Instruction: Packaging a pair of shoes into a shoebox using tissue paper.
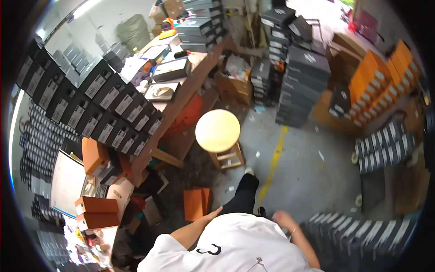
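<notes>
My left hand [215, 213] hangs beside my dark trouser leg, fingers stretched out along the thigh, and no object shows in it. Partly smeared, my right hand [282, 220] is off to the right of my body with loosely bent fingers and nothing visible in it. An orange box [195, 205] stands on the floor just left of my left hand. Ahead of me is a wooden stool [218, 130] with a round, pale, bare seat. One of my legs is extended forward toward the stool's base.
Stacked dark shoeboxes [121, 109] line the workbench [174, 106] at left, near a monitor [68, 183]. More dark boxes [301, 86] and orange boxes [376, 81] rise at right. A loaded cart [385, 147] and a box row [362, 231] flank my right. A yellow line [273, 167] marks the floor.
</notes>
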Available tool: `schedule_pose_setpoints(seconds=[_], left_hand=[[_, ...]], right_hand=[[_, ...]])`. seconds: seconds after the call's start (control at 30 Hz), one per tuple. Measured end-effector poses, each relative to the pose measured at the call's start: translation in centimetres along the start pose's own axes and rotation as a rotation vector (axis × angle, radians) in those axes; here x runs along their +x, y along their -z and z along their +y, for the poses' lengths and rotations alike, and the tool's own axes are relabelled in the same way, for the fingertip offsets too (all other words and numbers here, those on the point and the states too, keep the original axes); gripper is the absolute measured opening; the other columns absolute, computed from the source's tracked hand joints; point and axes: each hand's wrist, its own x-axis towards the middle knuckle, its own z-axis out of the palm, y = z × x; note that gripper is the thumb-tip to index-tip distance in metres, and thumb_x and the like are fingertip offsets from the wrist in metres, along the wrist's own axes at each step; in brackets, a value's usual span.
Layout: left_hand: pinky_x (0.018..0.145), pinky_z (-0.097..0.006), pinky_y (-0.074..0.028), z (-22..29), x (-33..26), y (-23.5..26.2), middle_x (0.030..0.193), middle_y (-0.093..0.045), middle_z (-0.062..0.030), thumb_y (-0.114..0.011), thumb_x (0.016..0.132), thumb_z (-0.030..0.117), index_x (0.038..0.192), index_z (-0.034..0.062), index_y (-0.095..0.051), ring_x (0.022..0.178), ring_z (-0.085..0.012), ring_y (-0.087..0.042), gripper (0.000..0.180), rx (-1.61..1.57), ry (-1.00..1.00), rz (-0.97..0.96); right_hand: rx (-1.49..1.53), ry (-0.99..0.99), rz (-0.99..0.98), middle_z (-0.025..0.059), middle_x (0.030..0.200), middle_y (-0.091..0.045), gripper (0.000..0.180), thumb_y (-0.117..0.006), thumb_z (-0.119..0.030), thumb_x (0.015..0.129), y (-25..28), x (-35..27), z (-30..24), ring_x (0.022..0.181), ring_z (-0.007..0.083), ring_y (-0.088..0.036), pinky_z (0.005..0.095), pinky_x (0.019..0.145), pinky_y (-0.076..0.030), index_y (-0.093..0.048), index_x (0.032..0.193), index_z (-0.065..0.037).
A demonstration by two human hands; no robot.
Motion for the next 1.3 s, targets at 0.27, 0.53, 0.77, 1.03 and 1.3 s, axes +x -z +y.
schedule_pose_setpoints(seconds=[0.27, 0.53, 0.77, 1.03, 1.3], left_hand=[[0.098, -0.036, -0.041, 27.3, 1.8, 3.1, 0.125, -0.057, -0.0169, -0.045, 0.095, 0.049, 0.125, -0.0031, -0.054, 0.111, -0.0250, -0.055, 0.061, 0.201, -0.338, -0.176], [0.093, -0.035, -0.044, 42.8, 9.5, 4.8, 0.115, -0.062, -0.0197, -0.058, 0.090, 0.038, 0.118, 0.0011, -0.061, 0.109, -0.0287, -0.058, 0.046, 0.246, -0.597, 0.189], [0.076, -0.033, -0.048, 48.2, 12.9, 5.8, 0.097, -0.067, -0.0140, -0.059, 0.090, 0.034, 0.111, -0.0018, -0.063, 0.086, -0.0224, -0.062, 0.041, -0.271, -0.535, 0.450], [0.083, -0.033, -0.048, 53.4, 12.4, 6.0, 0.099, -0.068, -0.0169, -0.060, 0.088, 0.030, 0.108, 0.0003, -0.064, 0.093, -0.0254, -0.064, 0.036, -0.451, -0.468, 0.854], [0.076, -0.025, -0.050, 61.5, 10.4, 18.7, 0.091, -0.066, -0.0064, -0.066, 0.087, 0.013, 0.108, 0.0023, -0.063, 0.085, -0.0124, -0.061, 0.024, -0.804, -0.815, 0.972]], right_hand=[[0.103, 0.260, 0.280, 0.0197, 0.105, -0.064, 0.026, -0.057, -0.014, 0.087, 35.7, 14.0, -20.6, 0.094, 0.0333, -0.062, 0.0382, 0.084, -0.049, -0.062, 0.107, 0.001], [0.690, 0.930, -0.460, 0.0242, 0.136, -0.038, 0.063, -0.030, -0.041, 0.101, 57.6, 20.1, -45.0, 0.109, 0.0335, -0.058, 0.0384, 0.081, -0.055, -0.035, 0.134, 0.012], [0.820, 1.099, -0.903, 0.0235, 0.110, -0.057, 0.045, -0.046, -0.015, 0.094, 60.4, 29.5, -48.0, 0.093, 0.0300, -0.058, 0.0350, 0.081, -0.048, -0.041, 0.132, 0.010], [0.379, 1.355, -1.248, 0.0132, 0.077, -0.059, 0.025, -0.051, -0.018, 0.091, 65.4, 39.6, -53.2, 0.070, 0.0292, -0.059, 0.0369, 0.063, -0.048, -0.059, 0.079, 0.002], [-0.268, 1.617, -0.685, 0.0122, 0.097, -0.060, 0.013, -0.056, -0.011, 0.086, 62.8, 57.4, -56.7, 0.082, 0.0266, -0.063, 0.0376, 0.069, -0.052, -0.060, 0.089, 0.000]])
